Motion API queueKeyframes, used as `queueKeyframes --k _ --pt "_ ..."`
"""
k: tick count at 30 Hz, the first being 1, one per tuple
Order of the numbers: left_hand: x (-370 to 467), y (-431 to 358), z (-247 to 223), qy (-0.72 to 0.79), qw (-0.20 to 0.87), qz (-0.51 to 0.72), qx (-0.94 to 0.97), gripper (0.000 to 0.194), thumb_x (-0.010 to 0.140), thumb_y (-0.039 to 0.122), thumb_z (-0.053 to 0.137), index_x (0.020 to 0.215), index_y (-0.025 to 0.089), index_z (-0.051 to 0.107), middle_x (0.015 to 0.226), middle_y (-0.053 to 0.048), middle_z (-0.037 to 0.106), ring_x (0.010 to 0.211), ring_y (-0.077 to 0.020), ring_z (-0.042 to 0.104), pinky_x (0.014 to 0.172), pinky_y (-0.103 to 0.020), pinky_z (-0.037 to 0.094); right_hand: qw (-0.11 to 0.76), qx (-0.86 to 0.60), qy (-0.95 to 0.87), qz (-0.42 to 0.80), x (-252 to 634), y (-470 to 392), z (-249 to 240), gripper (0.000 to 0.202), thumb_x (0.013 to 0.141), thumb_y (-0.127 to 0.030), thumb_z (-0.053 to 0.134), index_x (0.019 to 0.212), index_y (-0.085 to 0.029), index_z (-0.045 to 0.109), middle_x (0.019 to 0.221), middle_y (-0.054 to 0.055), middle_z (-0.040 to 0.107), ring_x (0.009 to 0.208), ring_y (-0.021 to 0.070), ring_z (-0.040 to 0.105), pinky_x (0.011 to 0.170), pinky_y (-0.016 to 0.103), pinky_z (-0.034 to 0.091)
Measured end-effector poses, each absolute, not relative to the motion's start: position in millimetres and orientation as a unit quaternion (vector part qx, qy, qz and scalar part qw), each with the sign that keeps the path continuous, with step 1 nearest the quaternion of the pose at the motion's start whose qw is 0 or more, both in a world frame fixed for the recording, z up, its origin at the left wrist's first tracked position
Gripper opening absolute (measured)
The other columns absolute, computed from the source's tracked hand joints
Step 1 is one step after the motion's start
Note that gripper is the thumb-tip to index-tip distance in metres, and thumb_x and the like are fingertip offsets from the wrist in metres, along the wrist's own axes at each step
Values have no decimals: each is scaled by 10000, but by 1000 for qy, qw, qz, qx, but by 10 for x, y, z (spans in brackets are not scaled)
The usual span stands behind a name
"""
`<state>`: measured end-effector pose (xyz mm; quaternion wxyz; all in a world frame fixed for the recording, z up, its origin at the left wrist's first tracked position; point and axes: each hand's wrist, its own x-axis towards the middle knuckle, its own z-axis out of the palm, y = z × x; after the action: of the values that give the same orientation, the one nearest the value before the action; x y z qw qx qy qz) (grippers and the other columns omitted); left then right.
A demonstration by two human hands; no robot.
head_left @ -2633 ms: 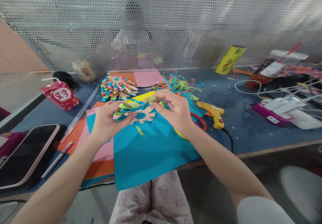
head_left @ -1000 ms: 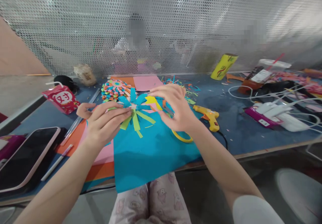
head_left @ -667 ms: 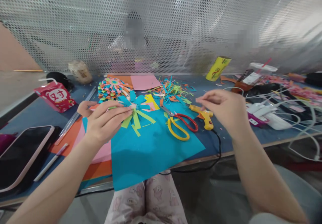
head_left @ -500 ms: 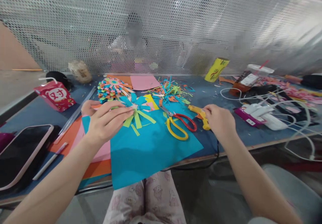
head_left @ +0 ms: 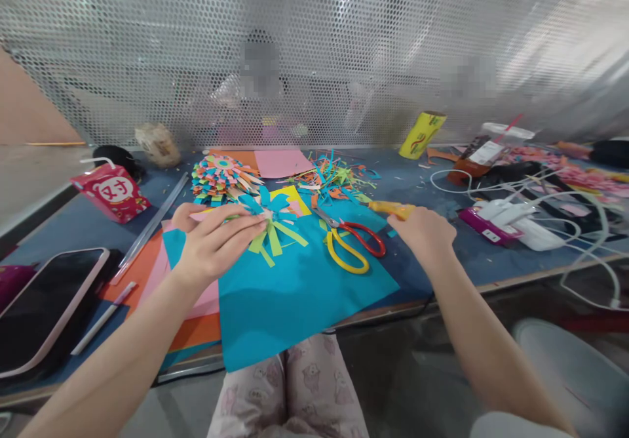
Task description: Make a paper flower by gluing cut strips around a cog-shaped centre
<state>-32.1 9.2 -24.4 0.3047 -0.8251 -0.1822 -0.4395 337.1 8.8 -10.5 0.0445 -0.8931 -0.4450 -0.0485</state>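
Between the fingers of my left hand [head_left: 216, 235] is a paper flower [head_left: 269, 218] with blue strips above and green strips below. It is held over a large blue paper sheet [head_left: 295, 300]. My right hand [head_left: 423, 231] is wrapped round a yellow glue gun [head_left: 392, 208], its nozzle pointing left. Part of the glue gun's handle is hidden by the hand. Scissors [head_left: 346, 238] with one red and one yellow handle lie on the sheet between my hands. Behind the flower rests a bundle of multicoloured fringed paper [head_left: 223, 176].
Paper scraps [head_left: 334, 176] are heaped at the back. A red drink carton [head_left: 111, 191], a phone [head_left: 46, 303] and a white pen-like stick [head_left: 103, 318] lie left. On the right are a yellow can [head_left: 422, 135], a plastic cup [head_left: 484, 153] and a power strip [head_left: 491, 225] with white cables.
My right hand has closed round the glue gun and lifted it slightly; the gun now lies more level. My left hand has stayed almost in place with the flower.
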Motion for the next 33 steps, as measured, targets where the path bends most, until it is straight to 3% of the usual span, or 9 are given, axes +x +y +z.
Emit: queueKeyframes --k 5,9,15,20,23,27,33 --pt "-302 48 -210 -173 307 -441 -825 337 756 66 700 1064 189 641 983 -43 748 962 -221 676 756 -350 577 261 -782 -533 -189 3272 -130 11 378 789 -439 592 1002 -128 572 933 166 662 904 320 638 726 391 499" --pt "-311 19 -185 -168 318 -442 -822 342 766 77 697 1085 191 645 982 -36 747 941 -213 686 725 -333 588 381 -611 -627 -297 2936 -395 74 358 826 -377 607 1126 -195 537 999 135 681 911 289 661 755 407 541" --pt "-332 3 -194 -162 301 -441 -830 400 778 70 683 1140 233 632 1026 -9 738 994 -207 674 732 -320 590 370 -480 -727 -323 2540 -624 100 394 841 -271 629 1219 -261 519 930 73 701 823 244 687 729 356 573" --pt "-302 -15 -161 -178 320 -432 -824 235 821 96 653 1014 229 639 960 15 742 906 -184 697 634 -326 575 363 -484 -748 -272 2524 -600 98 421 863 -248 597 1272 -250 499 1019 85 701 913 251 685 792 348 567" --pt "-296 -19 -160 -195 335 -422 -820 202 847 110 624 1003 237 644 934 16 741 865 -183 705 601 -343 562 347 -472 -749 -312 2538 -595 115 420 865 -235 600 1271 -230 493 999 86 706 888 244 687 787 334 561" --pt "-303 -6 -189 -185 337 -431 -816 272 827 98 639 1057 244 650 951 10 743 887 -193 703 663 -369 567 336 -466 -742 -346 2544 -618 133 387 878 -235 586 1257 -223 503 984 85 709 856 236 685 770 326 556" --pt "-314 -1 -207 -185 328 -432 -819 358 810 80 654 1113 269 630 984 16 741 913 -204 704 694 -383 569 338 -489 -746 -299 2560 -628 136 359 891 -277 561 1247 -243 531 1011 89 703 906 262 677 807 367 549"
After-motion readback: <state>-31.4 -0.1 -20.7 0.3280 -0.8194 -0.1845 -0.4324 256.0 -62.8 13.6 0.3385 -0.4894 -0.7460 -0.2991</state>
